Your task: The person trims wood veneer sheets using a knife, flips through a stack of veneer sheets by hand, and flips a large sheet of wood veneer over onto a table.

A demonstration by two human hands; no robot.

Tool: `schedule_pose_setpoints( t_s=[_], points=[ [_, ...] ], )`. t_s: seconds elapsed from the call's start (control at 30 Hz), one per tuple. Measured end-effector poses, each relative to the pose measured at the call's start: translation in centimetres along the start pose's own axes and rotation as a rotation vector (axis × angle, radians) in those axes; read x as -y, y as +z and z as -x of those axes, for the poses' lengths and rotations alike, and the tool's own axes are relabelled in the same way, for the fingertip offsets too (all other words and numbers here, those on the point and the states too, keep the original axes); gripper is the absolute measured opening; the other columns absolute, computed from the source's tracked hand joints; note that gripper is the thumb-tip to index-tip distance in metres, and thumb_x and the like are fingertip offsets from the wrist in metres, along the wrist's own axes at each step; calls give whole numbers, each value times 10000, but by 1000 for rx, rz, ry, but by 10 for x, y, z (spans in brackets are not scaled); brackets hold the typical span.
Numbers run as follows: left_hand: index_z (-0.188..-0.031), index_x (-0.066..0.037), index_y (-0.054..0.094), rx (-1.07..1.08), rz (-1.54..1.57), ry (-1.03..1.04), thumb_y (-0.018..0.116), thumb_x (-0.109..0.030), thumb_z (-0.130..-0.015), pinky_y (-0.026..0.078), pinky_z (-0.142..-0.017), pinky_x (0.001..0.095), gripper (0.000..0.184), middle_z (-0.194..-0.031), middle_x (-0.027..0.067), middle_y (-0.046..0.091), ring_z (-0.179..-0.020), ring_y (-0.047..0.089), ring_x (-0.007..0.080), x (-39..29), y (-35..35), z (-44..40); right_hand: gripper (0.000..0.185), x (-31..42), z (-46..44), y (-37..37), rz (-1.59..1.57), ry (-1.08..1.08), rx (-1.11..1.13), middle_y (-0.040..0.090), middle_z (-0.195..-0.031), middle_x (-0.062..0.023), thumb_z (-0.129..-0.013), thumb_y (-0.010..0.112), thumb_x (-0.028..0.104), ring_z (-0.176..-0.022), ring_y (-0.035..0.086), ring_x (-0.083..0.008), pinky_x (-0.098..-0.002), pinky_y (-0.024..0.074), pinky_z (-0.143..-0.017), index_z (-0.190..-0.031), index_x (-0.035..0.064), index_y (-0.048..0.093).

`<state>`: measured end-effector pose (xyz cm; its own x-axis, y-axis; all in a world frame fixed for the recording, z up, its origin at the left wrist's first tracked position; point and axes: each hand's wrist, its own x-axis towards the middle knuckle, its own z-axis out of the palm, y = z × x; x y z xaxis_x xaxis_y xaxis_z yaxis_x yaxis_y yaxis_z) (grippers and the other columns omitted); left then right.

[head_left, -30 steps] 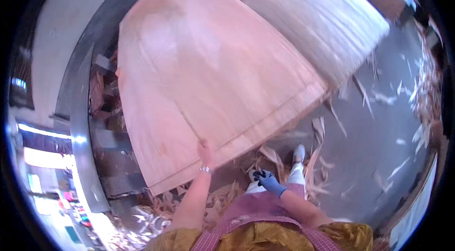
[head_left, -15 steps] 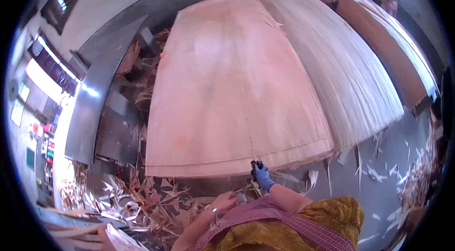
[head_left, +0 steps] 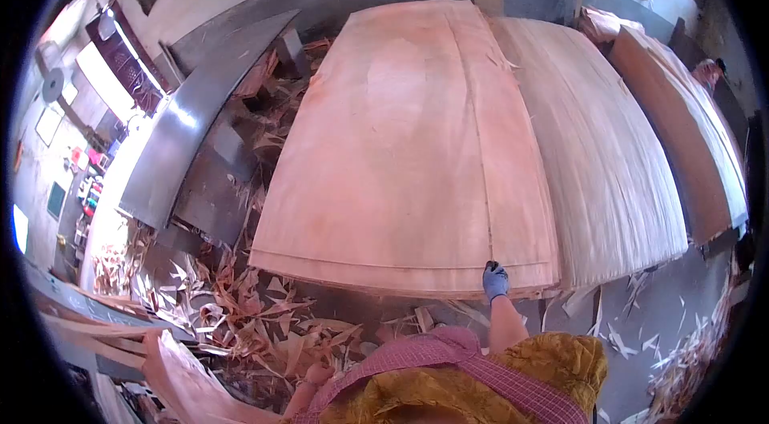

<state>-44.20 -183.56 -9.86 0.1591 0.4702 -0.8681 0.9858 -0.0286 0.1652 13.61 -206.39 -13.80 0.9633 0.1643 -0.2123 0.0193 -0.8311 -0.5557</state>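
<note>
A wide stack of pinkish wood veneer sheets (head_left: 384,160) lies in front of me. Along its top sheet runs a long thin line, like a sheet edge, down to the near end. There my right hand (head_left: 496,281), in a blue glove with dark fingertips, is closed on the near edge of the veneer sheet. My left hand (head_left: 319,374), bare, hangs low on the left near my apron, above scattered veneer scraps (head_left: 272,328). Its fingers are too small and blurred to make out.
To the right lie a paler veneer stack (head_left: 593,152) and a tall brown-sided stack (head_left: 681,136). A grey metal panel (head_left: 200,120) stands on the left. Curled veneer pieces (head_left: 184,376) rise at the lower left, and shavings (head_left: 697,328) litter the right floor.
My right hand has moved right along the near edge, and the long line on the top sheet has shifted right with it. My left hand has moved down and left. The view has shifted.
</note>
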Motion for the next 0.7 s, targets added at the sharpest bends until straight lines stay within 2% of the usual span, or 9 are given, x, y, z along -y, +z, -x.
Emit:
schedule_pose_setpoints(
  t_s=[0.1,0.2,0.33,0.4,0.47,0.5,0.53,0.63,0.7],
  points=[
    [-944,-51,688,-297,10,388,643,-375,-810,533,-559,361,354,-737,96,682,-582,660,175,12,-4,-2,470,36,-9,6,-36,-74,-75,665,-924,-261,-968,412,420,-905,639,-435,-505,508,-817,-923,16,648],
    [-918,-49,699,-306,360,336,618,-353,-836,548,-607,373,325,-760,113,693,-650,685,193,-2,-35,30,473,74,-12,24,21,-64,-41,662,-882,-266,-976,406,399,-877,641,-433,-508,511,-807,-898,-5,639],
    [-921,-40,696,-312,517,219,617,-351,-851,555,-694,379,329,-826,120,709,-759,702,223,28,-61,21,465,137,10,58,54,-335,-211,660,-782,-232,-981,409,406,-714,661,-381,-478,536,-654,-849,17,628],
    [-947,-39,692,-389,462,284,638,-368,-840,552,-729,389,350,-855,118,716,-802,702,243,72,-61,0,447,130,7,120,122,-549,-297,649,-687,-186,-976,432,408,-584,654,-329,-447,536,-533,-817,33,617],
    [-935,-58,698,-501,-104,576,628,-342,-839,551,-729,401,308,-862,112,717,-811,700,255,145,-41,-63,422,140,21,160,-58,-506,-137,598,-601,-120,-967,464,408,-483,597,-257,-397,488,-435,-774,54,590],
    [-929,-67,701,-614,-361,708,623,-328,-839,551,-730,406,287,-866,108,718,-816,699,262,165,-45,-72,402,175,57,144,-232,-285,67,552,-553,-76,-956,495,400,-440,551,-214,-365,451,-393,-737,71,565],
    [-920,-74,702,-524,-122,627,605,-301,-835,550,-734,415,261,-866,111,717,-830,696,269,188,-50,-70,392,230,112,108,-375,-32,221,505,-504,-32,-946,526,393,-398,505,-172,-333,413,-351,-700,88,540],
    [-902,-85,703,-394,283,444,580,-250,-827,549,-738,432,219,-860,115,715,-850,692,283,235,-75,-60,403,265,158,130,-307,-140,235,512,-503,-31,-948,527,390,-400,508,-171,-341,403,-355,-676,93,524],
    [-899,-79,701,-425,130,433,601,-258,-829,550,-728,436,216,-850,111,715,-832,694,282,254,-95,-57,390,252,150,192,-245,-240,207,560,-577,-97,-947,522,380,-494,555,-254,-396,438,-446,-724,63,571]
  ],
)
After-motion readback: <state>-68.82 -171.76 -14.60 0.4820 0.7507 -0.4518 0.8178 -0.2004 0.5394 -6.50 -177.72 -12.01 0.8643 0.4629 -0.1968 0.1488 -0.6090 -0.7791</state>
